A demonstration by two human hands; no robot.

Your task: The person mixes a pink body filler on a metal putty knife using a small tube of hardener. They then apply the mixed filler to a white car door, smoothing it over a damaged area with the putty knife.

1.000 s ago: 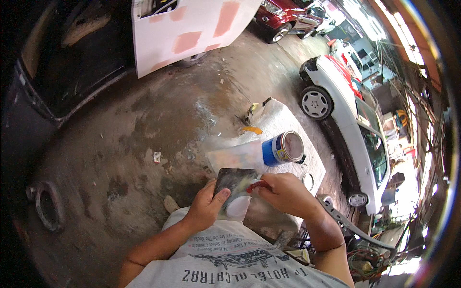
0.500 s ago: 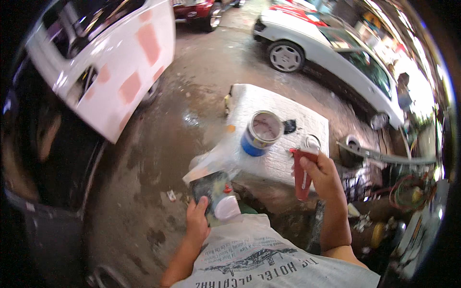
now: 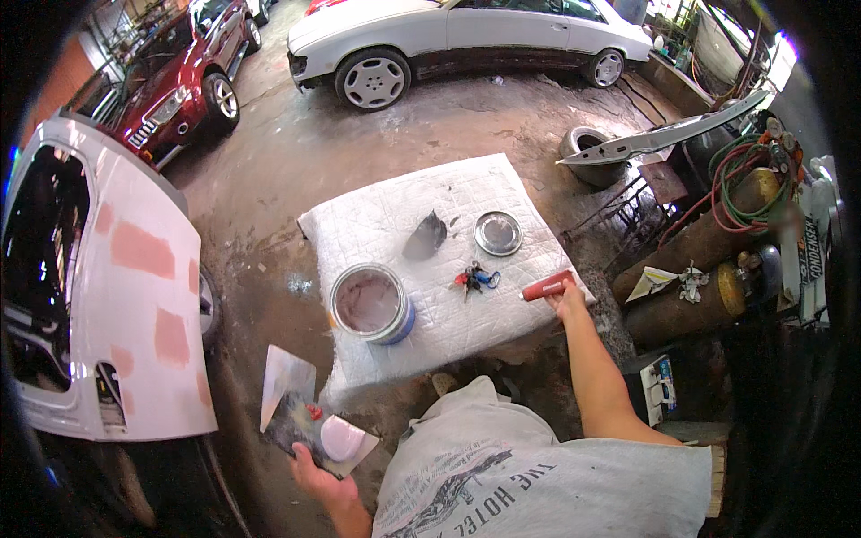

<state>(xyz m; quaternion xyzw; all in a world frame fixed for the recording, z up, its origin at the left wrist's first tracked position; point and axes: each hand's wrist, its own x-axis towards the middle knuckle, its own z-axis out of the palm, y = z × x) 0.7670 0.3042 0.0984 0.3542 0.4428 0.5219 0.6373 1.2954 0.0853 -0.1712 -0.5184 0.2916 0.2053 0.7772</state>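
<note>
Paste (image 3: 342, 438), a smooth pale-pink mound, is sitting beside a small red dab (image 3: 314, 412) on a dark rectangular board (image 3: 294, 417); the left hand (image 3: 321, 480) is gripping the board's near edge. The right hand (image 3: 569, 301) is gripping a red tube (image 3: 546, 287) near the right edge of a white quilted cover (image 3: 439, 190). A blue open-topped metal can (image 3: 396, 328) is standing on the cover.

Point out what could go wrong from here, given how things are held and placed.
The left hand alone supports the board; if it tips, the pale pink mound might slide off. The open can stands close to the left edge of the white quilted pad, so a bump could spill it. The right hand holds the red tube near the pad's right corner, where a slip might send it over the edge.
</note>
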